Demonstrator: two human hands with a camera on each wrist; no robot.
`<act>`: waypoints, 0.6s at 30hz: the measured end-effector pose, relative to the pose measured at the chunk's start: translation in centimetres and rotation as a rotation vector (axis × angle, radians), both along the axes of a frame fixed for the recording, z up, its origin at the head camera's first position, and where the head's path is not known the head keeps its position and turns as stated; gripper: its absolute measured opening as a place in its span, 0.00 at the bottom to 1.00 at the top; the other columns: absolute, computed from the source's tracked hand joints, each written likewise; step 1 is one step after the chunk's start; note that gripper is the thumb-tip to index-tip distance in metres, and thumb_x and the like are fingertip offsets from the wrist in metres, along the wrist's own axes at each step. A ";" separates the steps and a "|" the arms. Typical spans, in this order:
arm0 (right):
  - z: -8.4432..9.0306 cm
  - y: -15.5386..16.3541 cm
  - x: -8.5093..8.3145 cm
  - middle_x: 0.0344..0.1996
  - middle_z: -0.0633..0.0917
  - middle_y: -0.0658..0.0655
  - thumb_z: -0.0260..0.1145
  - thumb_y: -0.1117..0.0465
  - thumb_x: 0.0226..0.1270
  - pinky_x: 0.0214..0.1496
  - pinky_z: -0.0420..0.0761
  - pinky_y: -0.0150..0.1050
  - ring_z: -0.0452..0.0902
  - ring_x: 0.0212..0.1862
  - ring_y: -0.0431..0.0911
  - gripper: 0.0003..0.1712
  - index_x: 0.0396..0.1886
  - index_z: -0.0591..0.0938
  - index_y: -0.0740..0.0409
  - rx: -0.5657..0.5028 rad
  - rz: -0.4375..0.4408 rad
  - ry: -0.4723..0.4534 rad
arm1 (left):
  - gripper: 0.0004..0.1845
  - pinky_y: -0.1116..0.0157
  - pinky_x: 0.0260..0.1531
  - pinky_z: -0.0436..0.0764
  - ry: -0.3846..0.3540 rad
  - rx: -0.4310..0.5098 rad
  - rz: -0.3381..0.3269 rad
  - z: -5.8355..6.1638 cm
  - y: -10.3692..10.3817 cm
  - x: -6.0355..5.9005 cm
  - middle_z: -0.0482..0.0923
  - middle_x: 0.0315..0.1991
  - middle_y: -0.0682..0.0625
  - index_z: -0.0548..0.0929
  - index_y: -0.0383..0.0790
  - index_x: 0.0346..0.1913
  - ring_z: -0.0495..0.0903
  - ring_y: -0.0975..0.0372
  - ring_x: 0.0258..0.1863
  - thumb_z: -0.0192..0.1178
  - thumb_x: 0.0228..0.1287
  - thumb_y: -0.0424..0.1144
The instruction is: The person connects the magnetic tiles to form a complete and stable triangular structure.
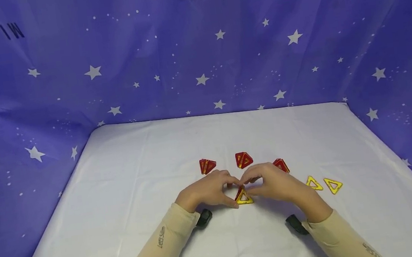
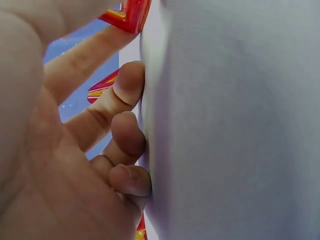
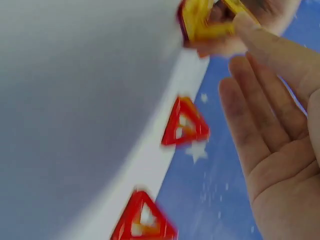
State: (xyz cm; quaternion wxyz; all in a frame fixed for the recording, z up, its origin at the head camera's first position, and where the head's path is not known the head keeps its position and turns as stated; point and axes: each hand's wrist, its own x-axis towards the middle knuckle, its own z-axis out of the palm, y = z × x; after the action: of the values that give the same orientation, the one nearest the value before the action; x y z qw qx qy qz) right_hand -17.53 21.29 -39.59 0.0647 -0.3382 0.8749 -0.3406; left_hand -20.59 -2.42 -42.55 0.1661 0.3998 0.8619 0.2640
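Observation:
In the head view, both hands meet over a small piece built of triangular magnetic tiles, with a yellow tile (image 1: 245,202) in front and a red tile (image 1: 239,193) at its left. My left hand (image 1: 207,191) holds it from the left, thumb at the lower corner and index finger near the top. From the other side my right hand (image 1: 274,183) pinches it. The right wrist view has the right thumb pressed on the yellow tile (image 3: 215,31). Against the left index finger, in the left wrist view, is a red tile corner (image 2: 134,17).
Behind the hands stand small red tile pyramids: one at left (image 1: 208,166), one in the middle (image 1: 243,160), and one at right (image 1: 281,165), partly hidden by the right hand. Two loose yellow triangles (image 1: 316,182) (image 1: 329,187) lie to the right on the white tabletop (image 1: 155,152). Starry curtains surround it.

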 end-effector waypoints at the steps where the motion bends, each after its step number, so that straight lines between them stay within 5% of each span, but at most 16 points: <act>1: 0.1 0.7 0.1 0.40 0.88 0.46 0.79 0.65 0.57 0.49 0.81 0.43 0.83 0.44 0.42 0.13 0.42 0.90 0.53 -0.008 -0.025 0.008 | 0.26 0.68 0.43 0.71 -0.002 -0.001 0.005 0.0 0.0 0.0 0.76 0.42 0.58 0.86 0.55 0.57 0.72 0.64 0.42 0.78 0.53 0.51; 8: 0.3 7.8 1.3 0.34 0.86 0.47 0.80 0.62 0.56 0.36 0.82 0.38 0.81 0.34 0.41 0.10 0.38 0.90 0.53 -0.012 -0.278 0.018 | 0.24 0.67 0.45 0.74 -0.053 0.015 0.102 0.3 -0.1 0.1 0.76 0.40 0.58 0.85 0.52 0.55 0.73 0.65 0.41 0.78 0.54 0.46; 14: 0.3 12.7 2.8 0.38 0.86 0.53 0.83 0.52 0.50 0.32 0.79 0.40 0.80 0.38 0.47 0.27 0.49 0.88 0.59 0.127 -0.546 -0.146 | 0.25 0.67 0.44 0.74 -0.061 0.025 0.105 0.1 -0.1 0.0 0.75 0.39 0.58 0.85 0.51 0.55 0.73 0.64 0.41 0.78 0.54 0.46; 18: -0.1 14.3 3.5 0.40 0.86 0.55 0.85 0.48 0.44 0.33 0.76 0.42 0.79 0.40 0.49 0.36 0.51 0.87 0.62 0.218 -0.624 -0.193 | 0.25 0.66 0.44 0.73 -0.063 0.031 0.103 0.0 -0.1 -0.1 0.75 0.39 0.57 0.84 0.51 0.56 0.73 0.64 0.41 0.78 0.54 0.46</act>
State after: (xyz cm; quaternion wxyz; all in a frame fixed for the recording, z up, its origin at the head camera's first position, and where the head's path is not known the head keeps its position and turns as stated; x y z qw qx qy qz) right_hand -14.02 35.57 -39.69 0.0756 -0.0116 0.9573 -0.2787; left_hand -20.64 -2.52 -42.52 0.1733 0.3491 0.8713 0.2981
